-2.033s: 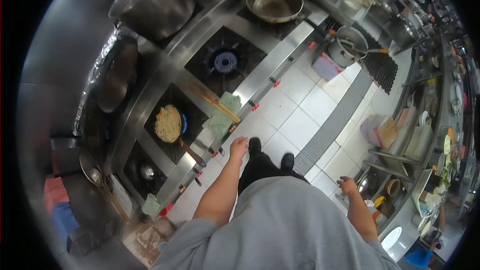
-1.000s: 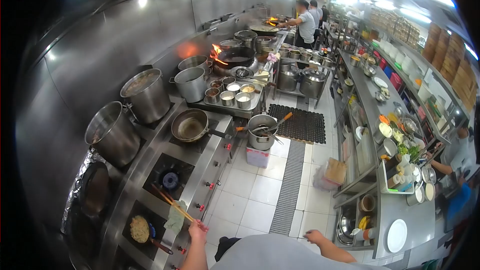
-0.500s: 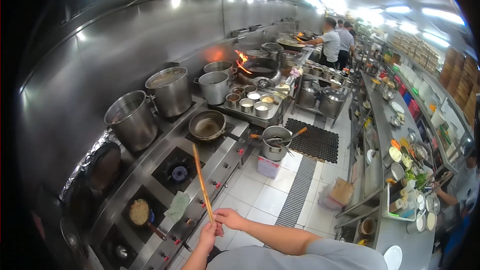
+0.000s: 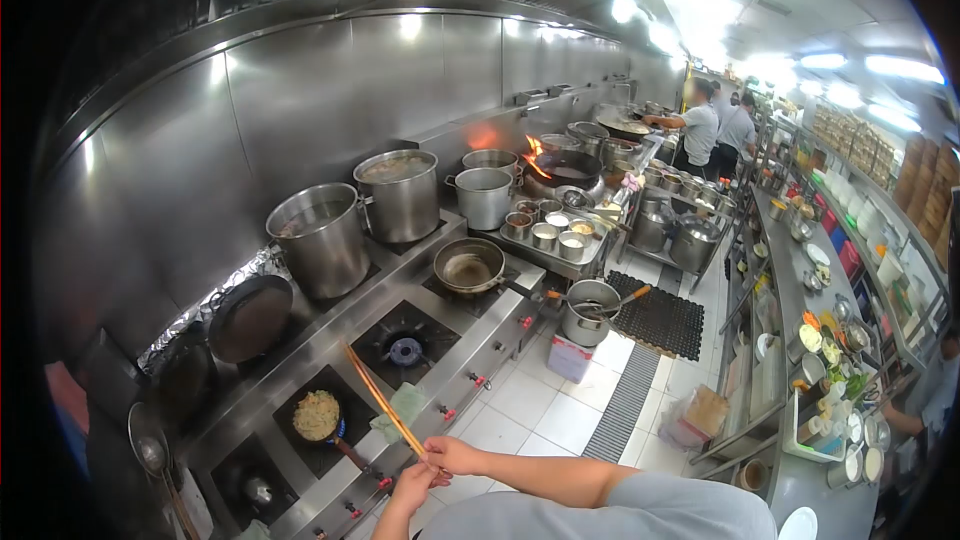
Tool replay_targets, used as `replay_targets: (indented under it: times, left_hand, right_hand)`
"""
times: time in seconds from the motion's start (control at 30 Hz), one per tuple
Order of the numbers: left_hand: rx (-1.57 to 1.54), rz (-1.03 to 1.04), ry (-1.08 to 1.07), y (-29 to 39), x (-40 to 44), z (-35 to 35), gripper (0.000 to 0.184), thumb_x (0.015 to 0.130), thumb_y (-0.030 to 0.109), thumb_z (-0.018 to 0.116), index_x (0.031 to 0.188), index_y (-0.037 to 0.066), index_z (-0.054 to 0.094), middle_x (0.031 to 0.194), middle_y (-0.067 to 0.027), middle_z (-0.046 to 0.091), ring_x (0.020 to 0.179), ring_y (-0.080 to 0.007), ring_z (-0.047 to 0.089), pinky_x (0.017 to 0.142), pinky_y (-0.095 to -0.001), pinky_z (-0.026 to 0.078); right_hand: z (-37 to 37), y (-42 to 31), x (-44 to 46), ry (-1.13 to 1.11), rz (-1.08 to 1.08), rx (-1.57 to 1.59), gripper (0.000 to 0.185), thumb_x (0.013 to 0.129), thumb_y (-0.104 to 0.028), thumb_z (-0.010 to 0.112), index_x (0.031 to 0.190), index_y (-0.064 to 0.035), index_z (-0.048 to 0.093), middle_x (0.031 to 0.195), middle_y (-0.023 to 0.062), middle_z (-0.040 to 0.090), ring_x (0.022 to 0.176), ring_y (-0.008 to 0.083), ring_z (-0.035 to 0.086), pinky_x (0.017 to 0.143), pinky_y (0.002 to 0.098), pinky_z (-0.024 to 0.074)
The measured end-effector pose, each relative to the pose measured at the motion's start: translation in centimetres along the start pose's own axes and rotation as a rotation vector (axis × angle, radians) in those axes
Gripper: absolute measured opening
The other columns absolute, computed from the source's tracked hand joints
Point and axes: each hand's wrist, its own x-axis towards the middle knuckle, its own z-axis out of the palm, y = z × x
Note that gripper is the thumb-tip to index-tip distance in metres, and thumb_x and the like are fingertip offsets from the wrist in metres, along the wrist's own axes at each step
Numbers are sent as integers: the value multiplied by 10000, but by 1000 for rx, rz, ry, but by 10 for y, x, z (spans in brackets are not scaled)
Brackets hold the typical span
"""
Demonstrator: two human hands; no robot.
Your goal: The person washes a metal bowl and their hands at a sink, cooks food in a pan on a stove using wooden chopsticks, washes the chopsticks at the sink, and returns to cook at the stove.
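Long wooden chopsticks [image 4: 382,397] point up and away over the stove edge. Their near ends are in my left hand [image 4: 413,485], whose fingers are closed around them. My right hand [image 4: 453,454] meets the left one at the same ends, its fingers pinched on the chopsticks. Beyond my hands, a pan of food [image 4: 317,416], pale with green bits, sits on a burner with a blue flame at its side, its handle toward me. A green cloth [image 4: 402,410] lies on the stove's front edge, partly behind the chopsticks.
An empty pan [image 4: 469,266] and tall stockpots [image 4: 322,250] stand on the stove. A pot with utensils [image 4: 592,312] rests on a box [image 4: 570,358] at the aisle. Flames rise by a wok [image 4: 567,169]. Co-workers [image 4: 699,130] stand far back; a counter [image 4: 815,485] runs along the right.
The chopsticks, first lying on the stove by the cloth, were picked up by my left hand. My right hand came across from the right to join it. The view tilted up from the floor.
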Motion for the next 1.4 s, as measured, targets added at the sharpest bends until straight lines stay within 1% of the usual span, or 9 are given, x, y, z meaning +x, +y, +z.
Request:
replay_targets:
  times: [0.13, 0.37, 0.53, 0.67, 0.77, 0.83, 1.0, 1.2, 1.4]
  left_hand:
    - [247, 13, 190, 10, -11, -55, 310, 931, 210, 552, 1111, -41, 580, 1015, -152, 650, 845, -183, 643, 757, -290, 515]
    - [-5, 49, 224, -1, -20, -89, 323, 951, 170, 520, 1227, 3, 508, 964, -73, 631, 825, -132, 626, 703, -239, 500]
    - [68, 115, 333, -20, -35, -110, 222, 962, 170, 491, 1106, 5, 525, 858, -72, 637, 733, -132, 621, 666, -258, 525]
    - [-212, 90, 491, -7, -66, -144, 182, 968, 192, 467, 1027, 23, 500, 760, -82, 615, 649, -167, 619, 600, -289, 534]
    - [-252, 133, 645, -21, -84, -177, 156, 944, 198, 488, 950, 46, 525, 620, -41, 547, 503, -133, 539, 465, -291, 498]
    - [-216, 71, 810, -50, -100, -211, 206, 952, 239, 466, 945, 54, 555, 540, -2, 434, 402, -103, 417, 368, -265, 407]
    - [-197, -16, 1070, -139, -140, -275, 214, 908, 242, 519, 835, 56, 596, 520, 17, 396, 380, -84, 368, 324, -251, 322]
    - [-128, 86, 1190, -149, -159, -256, 154, 911, 200, 544, 816, 83, 574, 501, 53, 343, 402, -60, 327, 333, -251, 250]
    - [-25, -9, 1330, -80, -155, -200, 213, 955, 241, 496, 958, 49, 591, 592, 9, 481, 472, -73, 434, 411, -245, 372]
  right_hand:
    - [13, 15, 17, 207, -213, -243, 175, 896, -205, 566, 859, -34, 572, 712, 54, 603, 638, 125, 565, 578, 308, 463]
    - [70, 11, 39, -9, -29, -239, 133, 933, -148, 520, 969, -20, 531, 780, 45, 607, 703, 126, 574, 650, 280, 483]
    - [98, 13, 47, -11, 43, -110, 141, 937, -148, 517, 1000, -22, 530, 790, 46, 607, 694, 123, 573, 650, 277, 491]
    - [91, 46, 62, 17, 30, 38, 125, 918, -125, 523, 989, -25, 546, 807, 72, 618, 713, 146, 601, 659, 308, 521]
    - [70, 45, 61, 187, 112, -224, 162, 914, -102, 496, 1059, -50, 542, 794, 65, 615, 701, 135, 561, 669, 287, 488]
    - [47, 69, 72, 478, 38, -523, 202, 899, -142, 498, 1073, -64, 563, 793, 112, 625, 741, 204, 597, 709, 335, 495]
    - [11, 79, 65, 666, 241, -596, 299, 908, -310, 493, 1023, -60, 611, 873, 183, 650, 838, 334, 625, 768, 425, 486]
    - [-29, 111, 72, 584, 220, -746, 377, 946, -346, 417, 874, -30, 609, 842, 237, 634, 851, 413, 604, 769, 485, 464]
    - [-62, 101, 105, 458, 126, -763, 251, 940, -242, 460, 879, -30, 580, 757, 220, 616, 785, 411, 600, 699, 467, 463]
